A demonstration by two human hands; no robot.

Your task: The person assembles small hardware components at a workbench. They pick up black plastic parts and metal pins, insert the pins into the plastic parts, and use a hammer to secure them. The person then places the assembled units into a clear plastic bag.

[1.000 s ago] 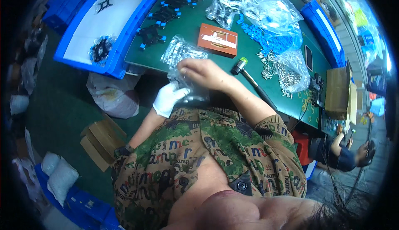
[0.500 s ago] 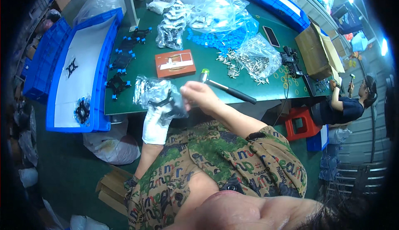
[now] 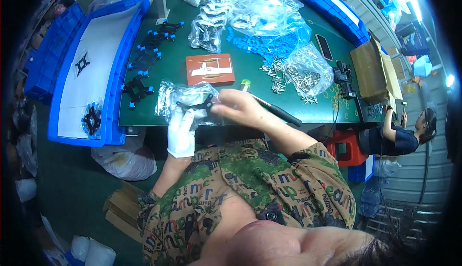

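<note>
A black X-shaped bracket (image 3: 201,103) lies between my two hands at the table's near edge. My right hand (image 3: 237,105), bare, is closed on the bracket's right end. Below it, my left hand (image 3: 181,135) wears a white glove, its fingers closed at the lower edge of the bracket and a transparent plastic bag (image 3: 185,93). Which of the two the glove grips is hard to tell. More bagged parts (image 3: 164,97) lie against the bag's left side. Just beyond stands an orange-red box (image 3: 210,69). A hammer (image 3: 275,112) with a black handle and green head lies right of my right hand.
Black brackets with blue tips (image 3: 138,91) line the table's left side, beside a blue crate (image 3: 103,81). Farther back are bagged brackets (image 3: 207,28), blue caps (image 3: 264,44), metal pins (image 3: 308,76) and a phone (image 3: 324,47). A co-worker (image 3: 404,131) sits at the right.
The bracket now shows more plainly above the plastic, and my right hand has come onto its right end. My gloved hand has turned slightly upright. The whole view has shifted a little.
</note>
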